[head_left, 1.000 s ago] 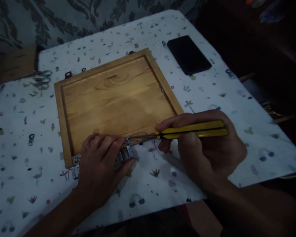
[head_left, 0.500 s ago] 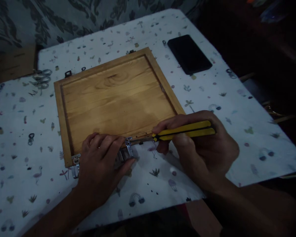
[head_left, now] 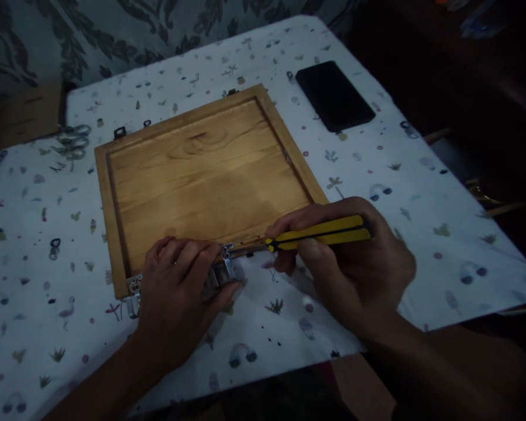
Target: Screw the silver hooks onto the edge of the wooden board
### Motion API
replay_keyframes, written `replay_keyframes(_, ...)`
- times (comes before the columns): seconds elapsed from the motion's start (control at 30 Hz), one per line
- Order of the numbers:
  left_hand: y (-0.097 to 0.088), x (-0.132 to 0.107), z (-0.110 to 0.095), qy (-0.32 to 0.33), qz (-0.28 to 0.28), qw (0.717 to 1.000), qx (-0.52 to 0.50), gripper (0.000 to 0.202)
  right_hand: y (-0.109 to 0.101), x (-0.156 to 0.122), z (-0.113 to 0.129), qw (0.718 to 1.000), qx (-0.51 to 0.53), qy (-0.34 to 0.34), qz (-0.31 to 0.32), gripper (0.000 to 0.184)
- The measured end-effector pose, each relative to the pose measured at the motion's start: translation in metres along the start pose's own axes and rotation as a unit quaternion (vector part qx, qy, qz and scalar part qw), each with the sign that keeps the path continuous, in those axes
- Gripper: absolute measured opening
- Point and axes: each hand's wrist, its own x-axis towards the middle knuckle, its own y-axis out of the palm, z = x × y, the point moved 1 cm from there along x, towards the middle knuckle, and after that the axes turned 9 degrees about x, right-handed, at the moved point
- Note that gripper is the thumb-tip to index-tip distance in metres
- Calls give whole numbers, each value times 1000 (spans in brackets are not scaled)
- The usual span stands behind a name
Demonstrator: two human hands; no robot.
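A wooden panel (head_left: 201,169) with a raised frame lies flat on a patterned cloth. My left hand (head_left: 179,298) curls over a metal hinge (head_left: 225,266) at the panel's near edge and pins it there. My right hand (head_left: 350,263) is closed around a yellow-and-black screwdriver (head_left: 319,232), held almost level. Its thin shaft points left and the tip meets the hinge's upper plate. A second metal hinge (head_left: 134,290) sits at the panel's near left corner.
A black phone (head_left: 334,95) lies face down at the far right of the cloth-covered table (head_left: 420,193). Small dark fittings (head_left: 119,132) stick out along the panel's far edge. Metal rings (head_left: 74,140) lie at the far left. The table's right side drops into darkness.
My right hand and the screwdriver have slid left, bringing the tip closer in on the hinge. My left hand has stayed put.
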Motion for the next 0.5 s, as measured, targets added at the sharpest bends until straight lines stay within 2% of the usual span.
replay_keyframes(0.17,-1,1,0,0,7,1000,5,28,-2,-3,-2,999,-38,-21,10,18)
replay_keyframes(0.5,-4,1,-1,-1,26,1000,11,30,0,-2,1,996,-74,-44,2,20)
